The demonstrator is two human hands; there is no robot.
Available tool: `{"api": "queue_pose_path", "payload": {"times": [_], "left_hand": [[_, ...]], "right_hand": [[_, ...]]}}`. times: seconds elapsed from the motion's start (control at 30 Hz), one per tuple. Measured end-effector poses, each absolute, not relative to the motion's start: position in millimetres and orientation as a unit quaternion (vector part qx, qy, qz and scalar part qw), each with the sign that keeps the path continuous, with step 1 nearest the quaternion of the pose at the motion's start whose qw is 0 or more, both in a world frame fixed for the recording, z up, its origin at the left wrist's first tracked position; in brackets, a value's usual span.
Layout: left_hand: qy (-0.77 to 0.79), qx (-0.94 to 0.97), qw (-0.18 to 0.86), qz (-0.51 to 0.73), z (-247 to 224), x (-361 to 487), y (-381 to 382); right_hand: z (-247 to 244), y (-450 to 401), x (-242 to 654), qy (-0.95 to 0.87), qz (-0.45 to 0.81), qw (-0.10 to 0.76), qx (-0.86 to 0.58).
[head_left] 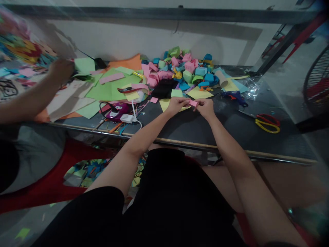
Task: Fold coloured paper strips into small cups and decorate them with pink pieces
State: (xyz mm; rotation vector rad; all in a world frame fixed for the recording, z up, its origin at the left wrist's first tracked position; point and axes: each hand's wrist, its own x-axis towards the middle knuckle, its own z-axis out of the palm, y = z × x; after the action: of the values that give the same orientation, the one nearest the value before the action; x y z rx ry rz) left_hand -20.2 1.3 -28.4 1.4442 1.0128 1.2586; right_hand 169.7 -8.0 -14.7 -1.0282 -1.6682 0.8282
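Note:
A small pink piece of paper (193, 103) is pinched between my two hands above the dark table. My left hand (178, 104) has its fingertips closed on the paper's left end. On the opposite end, my right hand (204, 105) grips it with thumb and fingers. Yellow paper (164, 104) lies under my left hand, and a pale green square (177, 93) is just behind. Further back rises a pile of folded paper pieces (189, 67) in pink, blue, green and yellow. Whether the pink paper is folded cannot be made out.
Scissors (267, 124) with red and yellow handles and a blue glue gun (235, 97) lie to the right. A purple power strip (118, 112) with cables sits left, near green sheets (109, 85). Another person's arm (33, 97) reaches over the table's left side.

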Motion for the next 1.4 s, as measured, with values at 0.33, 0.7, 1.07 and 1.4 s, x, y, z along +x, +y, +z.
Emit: {"api": "queue_pose_path", "payload": {"times": [0.33, 0.7, 1.07, 1.4], "left_hand": [[0.412, 0.594, 0.463, 0.512, -27.7, -20.7, 4.3], [0.409, 0.628, 0.43, 0.503, -26.4, -26.2, 3.7], [0.431, 0.676, 0.363, 0.475, -29.2, -24.9, 2.2], [0.46, 0.669, 0.331, 0.481, -27.7, -25.8, 0.6]], "right_hand": [[-13.6, -8.1, 169.1, -0.677, 0.349, 0.489, -0.425], [-15.8, -6.4, 169.5, -0.683, 0.356, 0.493, -0.405], [-21.7, -1.7, 170.2, -0.686, 0.338, 0.494, -0.414], [-16.7, -6.0, 170.7, -0.686, 0.37, 0.47, -0.415]]}}
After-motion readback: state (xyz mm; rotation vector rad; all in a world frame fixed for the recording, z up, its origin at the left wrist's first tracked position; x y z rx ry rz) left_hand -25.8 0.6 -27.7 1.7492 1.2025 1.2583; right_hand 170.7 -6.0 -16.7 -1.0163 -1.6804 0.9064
